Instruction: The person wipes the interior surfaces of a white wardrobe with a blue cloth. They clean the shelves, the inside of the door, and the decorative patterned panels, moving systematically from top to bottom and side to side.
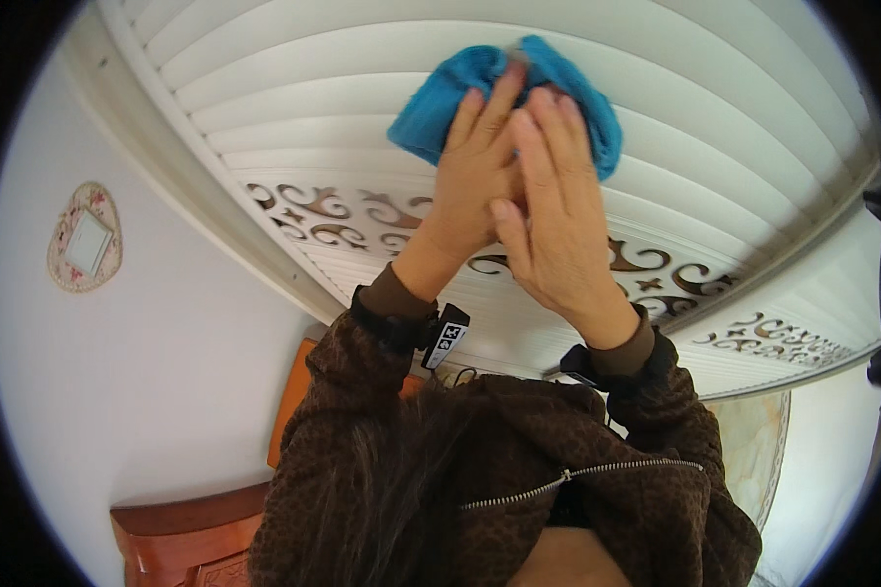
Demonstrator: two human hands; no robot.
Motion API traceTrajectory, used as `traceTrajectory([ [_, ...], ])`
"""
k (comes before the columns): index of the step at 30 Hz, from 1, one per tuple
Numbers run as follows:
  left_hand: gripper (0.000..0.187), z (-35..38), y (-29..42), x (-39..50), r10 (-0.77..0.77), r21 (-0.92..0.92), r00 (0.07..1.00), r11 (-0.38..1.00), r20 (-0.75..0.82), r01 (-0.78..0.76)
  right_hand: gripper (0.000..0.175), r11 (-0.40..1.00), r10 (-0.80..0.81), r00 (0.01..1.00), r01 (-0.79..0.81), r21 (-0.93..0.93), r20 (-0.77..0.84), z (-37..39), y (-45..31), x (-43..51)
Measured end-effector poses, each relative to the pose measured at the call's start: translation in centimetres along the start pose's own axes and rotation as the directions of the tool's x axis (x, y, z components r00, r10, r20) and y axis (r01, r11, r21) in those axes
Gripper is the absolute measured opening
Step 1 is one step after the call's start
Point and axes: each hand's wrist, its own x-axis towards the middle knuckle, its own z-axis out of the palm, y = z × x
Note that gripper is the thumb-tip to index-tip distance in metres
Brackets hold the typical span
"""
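Note:
A blue cloth [426, 110], bunched and folded, lies against the white slatted panel [323, 95] in front of me. My left hand [477, 176] has its fingers on the middle of the cloth, pressing it to the slats. Beside it, my right hand [565, 205] holds the cloth's right part, its fingertips partly in a fold. The two hands touch, with the right thumb next to the left hand. Below the slats runs a cut-out scroll pattern [330, 213], partly covered by my hands and wrists.
A frame edge [213, 198] borders the panel on the left. Beyond it, a light switch [88, 242] with a floral surround sits on the white wall [183, 352]. Carved reddish wooden furniture [191, 543] stands at lower left. Another white panel [785, 337] is at the right.

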Motion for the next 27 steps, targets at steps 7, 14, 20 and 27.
traceTrajectory([
  [7,0.062,-6.5,-12.0,-5.8,-0.075,0.151,0.983,0.983,-0.169,0.101,0.064,0.981,-0.128,0.989,0.116,0.153,0.071,11.2,-6.7,7.5],
  [14,0.062,-11.2,-22.9,-11.8,-0.255,0.169,0.907,0.931,-0.336,0.324,0.058,0.951,-0.254,0.966,0.258,0.168,-0.043,21.4,-10.7,12.3],
  [20,0.062,-12.3,-25.4,-17.3,-0.578,0.035,0.720,0.770,-0.385,0.637,0.050,0.960,-0.265,0.963,0.268,0.078,-0.045,27.7,-13.3,13.3],
  [27,0.061,-7.8,-20.5,-20.8,-0.725,-0.079,0.606,0.660,-0.326,0.747,0.044,0.959,-0.281,0.941,0.268,0.087,0.190,26.6,-12.2,8.3],
])
